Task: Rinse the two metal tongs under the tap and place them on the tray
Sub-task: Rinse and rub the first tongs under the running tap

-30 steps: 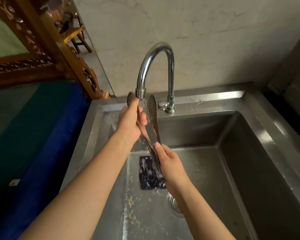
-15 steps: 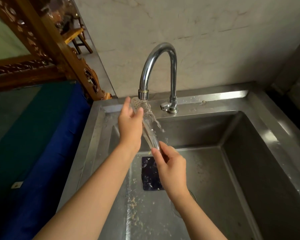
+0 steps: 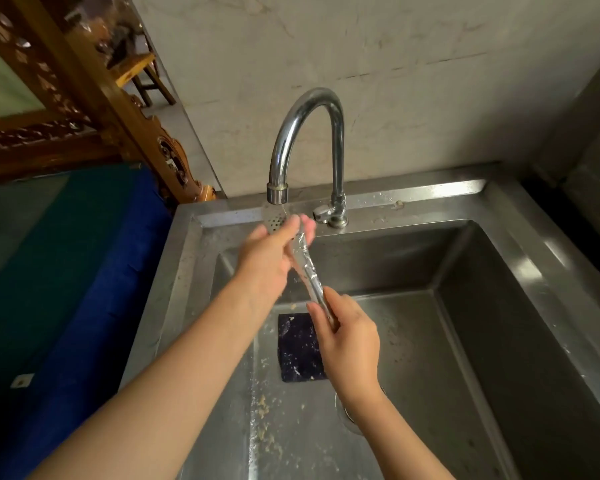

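Rinsing is the step in hand, and the way things are held suits it: the left hand (image 3: pixel 269 256) has its grip closed round the upper part of the tongs (image 3: pixel 307 268), fingers rubbing near the perforated head that sits right under the spout of the tap (image 3: pixel 307 133) — so the running water strikes the working end first and runs down the metal. To the right and lower, the right hand (image 3: pixel 349 341) pinches the handle end, keeping the tongs tilted, head up toward the spout and tail down over the basin, which lets the water drain off into the sink (image 3: pixel 499 306). Only one pair of tongs can be made out; a second pair and the tray are not in view. Below the hands a dark square pad (image 3: pixel 298 351) lies flat on the sink floor, with pale food scraps scattered around it. Further left stands a blue-covered surface and a carved wooden frame (image 3: pixel 84 98); behind the tap rises a bare grey wall — stained and plain.
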A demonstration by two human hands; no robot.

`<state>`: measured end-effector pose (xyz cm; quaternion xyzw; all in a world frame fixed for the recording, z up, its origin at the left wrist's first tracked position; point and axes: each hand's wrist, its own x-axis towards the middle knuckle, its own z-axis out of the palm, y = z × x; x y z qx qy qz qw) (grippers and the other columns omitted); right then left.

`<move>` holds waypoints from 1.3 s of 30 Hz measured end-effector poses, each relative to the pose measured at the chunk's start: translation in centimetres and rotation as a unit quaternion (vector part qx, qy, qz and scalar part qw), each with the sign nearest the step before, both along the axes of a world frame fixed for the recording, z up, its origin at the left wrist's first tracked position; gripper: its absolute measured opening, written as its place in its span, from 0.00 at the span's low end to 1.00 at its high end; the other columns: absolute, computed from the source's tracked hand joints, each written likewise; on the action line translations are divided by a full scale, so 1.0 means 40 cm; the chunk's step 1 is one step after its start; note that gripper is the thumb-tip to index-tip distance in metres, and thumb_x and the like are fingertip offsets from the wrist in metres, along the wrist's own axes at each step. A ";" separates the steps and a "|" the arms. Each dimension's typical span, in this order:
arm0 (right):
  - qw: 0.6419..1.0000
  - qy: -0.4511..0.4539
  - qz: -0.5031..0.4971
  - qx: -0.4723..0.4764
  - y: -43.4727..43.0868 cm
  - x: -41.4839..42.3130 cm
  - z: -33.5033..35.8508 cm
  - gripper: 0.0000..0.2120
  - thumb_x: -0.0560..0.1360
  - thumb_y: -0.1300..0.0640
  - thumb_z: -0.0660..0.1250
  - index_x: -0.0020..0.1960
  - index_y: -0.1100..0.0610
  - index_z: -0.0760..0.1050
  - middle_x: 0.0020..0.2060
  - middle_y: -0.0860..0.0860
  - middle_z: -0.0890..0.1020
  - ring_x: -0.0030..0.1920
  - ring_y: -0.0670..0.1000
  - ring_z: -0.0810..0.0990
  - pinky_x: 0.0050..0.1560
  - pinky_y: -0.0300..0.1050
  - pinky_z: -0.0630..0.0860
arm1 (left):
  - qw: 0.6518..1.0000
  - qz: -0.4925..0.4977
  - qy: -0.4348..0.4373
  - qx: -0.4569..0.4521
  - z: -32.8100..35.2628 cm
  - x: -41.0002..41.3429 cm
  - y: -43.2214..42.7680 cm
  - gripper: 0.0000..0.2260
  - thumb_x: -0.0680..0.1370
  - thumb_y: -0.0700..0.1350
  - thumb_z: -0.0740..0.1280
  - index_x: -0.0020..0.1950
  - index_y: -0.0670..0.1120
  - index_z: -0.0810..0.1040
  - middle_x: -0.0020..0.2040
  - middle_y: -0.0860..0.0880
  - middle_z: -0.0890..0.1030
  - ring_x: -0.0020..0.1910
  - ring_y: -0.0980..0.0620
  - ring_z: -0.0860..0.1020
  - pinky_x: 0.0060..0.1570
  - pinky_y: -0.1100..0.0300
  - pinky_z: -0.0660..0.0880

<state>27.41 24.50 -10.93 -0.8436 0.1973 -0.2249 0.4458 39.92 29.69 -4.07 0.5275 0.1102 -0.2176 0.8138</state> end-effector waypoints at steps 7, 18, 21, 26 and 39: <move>1.000 -0.009 0.005 -0.006 -0.017 0.001 0.009 0.08 0.76 0.53 0.64 0.41 0.55 0.73 0.30 0.44 0.66 0.30 0.46 0.63 0.30 0.40 0.59 | 0.999 -0.029 -0.035 -0.002 0.029 0.039 -0.010 0.10 0.75 0.35 0.66 0.55 0.33 0.74 0.45 0.38 0.83 0.41 0.46 0.84 0.39 0.58 0.81; 0.999 -0.004 0.000 -0.033 -0.058 -0.019 -0.006 0.09 0.75 0.49 0.66 0.51 0.51 0.79 0.33 0.47 0.77 0.32 0.49 0.75 0.32 0.44 0.71 | 0.999 0.005 -0.011 0.038 0.003 0.058 0.016 0.08 0.75 0.35 0.66 0.53 0.36 0.77 0.49 0.41 0.83 0.45 0.48 0.84 0.42 0.57 0.81; 0.999 -0.007 -0.022 -0.041 -0.056 -0.023 -0.011 0.08 0.74 0.49 0.68 0.50 0.51 0.80 0.34 0.47 0.79 0.33 0.49 0.77 0.31 0.45 0.72 | 0.994 0.005 -0.012 0.107 0.016 0.055 0.018 0.03 0.72 0.36 0.70 0.43 0.41 0.78 0.44 0.44 0.83 0.43 0.51 0.83 0.41 0.59 0.81; 0.998 -0.015 -0.043 -0.039 -0.056 -0.033 -0.026 0.06 0.72 0.50 0.70 0.42 0.52 0.79 0.31 0.43 0.75 0.30 0.47 0.73 0.30 0.41 0.68 | 0.986 0.072 -0.004 0.151 0.016 0.051 0.021 0.09 0.74 0.48 0.69 0.46 0.43 0.75 0.46 0.45 0.81 0.45 0.50 0.81 0.42 0.56 0.80; 0.998 0.002 -0.040 0.041 -0.053 -0.033 -0.058 0.05 0.72 0.52 0.70 0.40 0.52 0.77 0.31 0.42 0.72 0.32 0.45 0.71 0.35 0.39 0.66 | 0.993 0.007 -0.022 -0.116 -0.016 0.027 0.024 0.08 0.79 0.40 0.60 0.55 0.41 0.76 0.45 0.45 0.85 0.47 0.51 0.84 0.42 0.59 0.81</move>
